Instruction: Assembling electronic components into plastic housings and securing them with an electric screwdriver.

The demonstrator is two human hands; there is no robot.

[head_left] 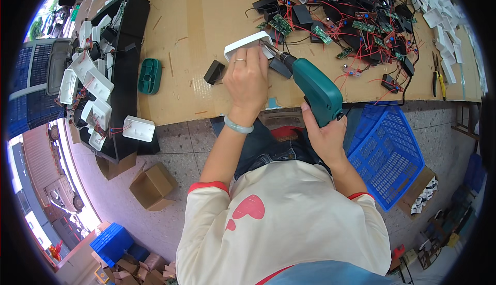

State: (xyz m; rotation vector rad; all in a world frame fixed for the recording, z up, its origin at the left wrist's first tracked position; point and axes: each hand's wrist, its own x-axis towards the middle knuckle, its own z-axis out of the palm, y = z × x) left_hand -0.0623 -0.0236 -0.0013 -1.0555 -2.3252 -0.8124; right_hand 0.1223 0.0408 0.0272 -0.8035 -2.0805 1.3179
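Observation:
My left hand (247, 78) is closed on a shallow white plastic casing (252, 39), holding it above the cardboard-covered table. Wrapped round the handle of a green electric screwdriver (318, 86) is my right hand (327, 134). The screwdriver slants up to the left, its bit at the casing's right end beside my left fingers. Whether the bit sits in a screw is too small to tell. A small black box (214, 72) lies just left of my left hand. Another dark box (280, 68) lies below the bit.
A heap of black boxes, green circuit boards (281, 25) and red wires covers the far right. White casings (445, 44) and pliers (442, 84) lie beyond it. Left are a green compartment tray (150, 76) and a black bin (135, 19) with casings. A blue crate (387, 156) stands below the table.

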